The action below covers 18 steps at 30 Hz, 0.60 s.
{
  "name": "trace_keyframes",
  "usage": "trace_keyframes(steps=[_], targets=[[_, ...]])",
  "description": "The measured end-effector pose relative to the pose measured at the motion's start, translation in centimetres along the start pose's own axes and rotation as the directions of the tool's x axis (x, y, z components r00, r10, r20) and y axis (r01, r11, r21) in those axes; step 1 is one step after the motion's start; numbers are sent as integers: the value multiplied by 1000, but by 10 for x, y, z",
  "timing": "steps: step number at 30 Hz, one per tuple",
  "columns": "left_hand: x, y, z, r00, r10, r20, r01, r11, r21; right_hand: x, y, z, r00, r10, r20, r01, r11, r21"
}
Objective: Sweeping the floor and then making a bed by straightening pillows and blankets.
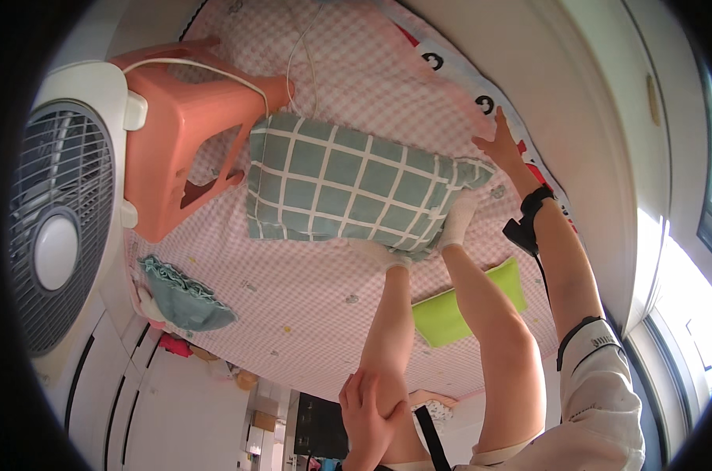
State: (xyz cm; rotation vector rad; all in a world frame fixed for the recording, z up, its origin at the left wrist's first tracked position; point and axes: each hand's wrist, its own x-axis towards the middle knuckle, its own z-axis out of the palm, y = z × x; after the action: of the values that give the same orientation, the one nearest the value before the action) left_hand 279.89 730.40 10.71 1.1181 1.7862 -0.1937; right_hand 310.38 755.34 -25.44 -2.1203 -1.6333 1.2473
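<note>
My right hand (503, 149) reaches out at the right with fingers apart, over the patterned edge cloth (462, 82) by the wall. It grips nothing that I can see, and whether it touches the cloth I cannot tell. A black strap with a small device (522, 233) sits on that wrist. My left hand (367, 416) lies on my bent left knee, fingers loosely spread. Beyond my legs, a green pillow with white grid lines (348, 184) lies on the pink checked sheet (293, 298). My socked feet press against its near right end.
At the left, a pink plastic stool (171, 133) lies tipped beside a white fan (61, 228); a white cord runs across the stool. A ruffled green cloth item (184, 294) rests near the left edge. A lime cushion (442, 318) lies behind my right leg.
</note>
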Motion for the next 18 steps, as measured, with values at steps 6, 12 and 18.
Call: trace_keyframes(steps=[6,12,18], targets=[[-5,-10,-2,998,45,44,-44,999,-16,-37,-32,-10,917,390,84,-399,885,242],[-8,-10,6,997,46,57,-42,997,-68,-38,-75,-58,970,210,120,-192,971,-142],[9,-1,-9,998,55,-21,-57,992,-114,-7,-57,-59,993,-6,-115,-54,857,-512]])
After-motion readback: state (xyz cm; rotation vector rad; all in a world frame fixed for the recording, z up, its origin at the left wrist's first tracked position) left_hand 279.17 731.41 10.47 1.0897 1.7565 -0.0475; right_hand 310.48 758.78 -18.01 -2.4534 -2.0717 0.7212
